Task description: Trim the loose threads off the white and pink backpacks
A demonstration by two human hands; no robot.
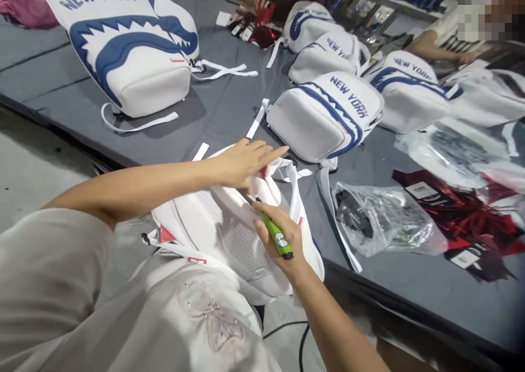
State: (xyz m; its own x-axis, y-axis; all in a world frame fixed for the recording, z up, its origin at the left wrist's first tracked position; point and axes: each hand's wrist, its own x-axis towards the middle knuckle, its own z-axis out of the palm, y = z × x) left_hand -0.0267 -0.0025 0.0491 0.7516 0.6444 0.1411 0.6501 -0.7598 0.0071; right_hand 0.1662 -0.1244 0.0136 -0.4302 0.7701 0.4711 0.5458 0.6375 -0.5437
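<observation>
A white backpack [241, 246] lies at the table's near edge against my body, its padded back panel and straps facing up. My right hand [283, 232] is closed around a green-handled tool [275, 235] with black ends and a pale round mark. The tool's dark tip points toward the top of the backpack, close to my left hand. My left hand [246, 163] rests across the backpack's top, fingers stretched out to the right and thumb pointing down. A bit of red shows beneath its fingers. The exact kind of tool cannot be made out.
White-and-blue backpacks stand at the left [156, 79] and centre right [324, 115], with more behind. A clear plastic bag [389, 219] holding dark items and red-black tags [471, 224] lie at right. Co-workers' hands show at the far side. Loose straps cross the grey table [221, 109].
</observation>
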